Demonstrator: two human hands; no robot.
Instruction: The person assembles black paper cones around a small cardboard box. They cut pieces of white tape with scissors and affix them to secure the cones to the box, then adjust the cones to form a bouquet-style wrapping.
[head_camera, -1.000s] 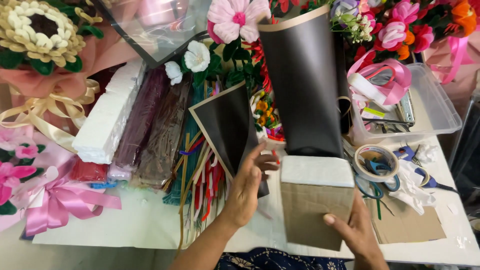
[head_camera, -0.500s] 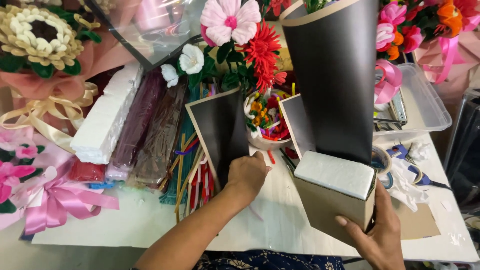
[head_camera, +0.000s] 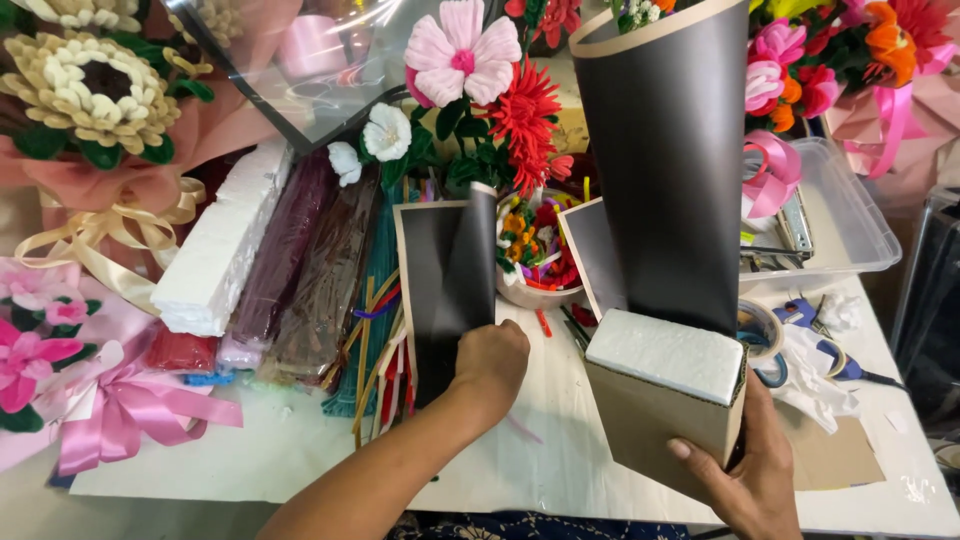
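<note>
My right hand grips a tan cardboard box filled with white foam, tilted above the table's front right. A tall sheet of black wrapping paper stands curled behind the box. My left hand is closed on the lower edge of a smaller black sheet with a pale border, which curls upright at the table's middle.
Pipe-cleaner flowers and bouquets crowd the back. A white foam block, wrapped stem bundles and loose colored sticks lie left. A bowl of pipe cleaners, a clear tray, tape and scissors sit right.
My left hand has drawn back slightly and closed on the small black sheet. The box in my right hand has tilted and shifted toward the right.
</note>
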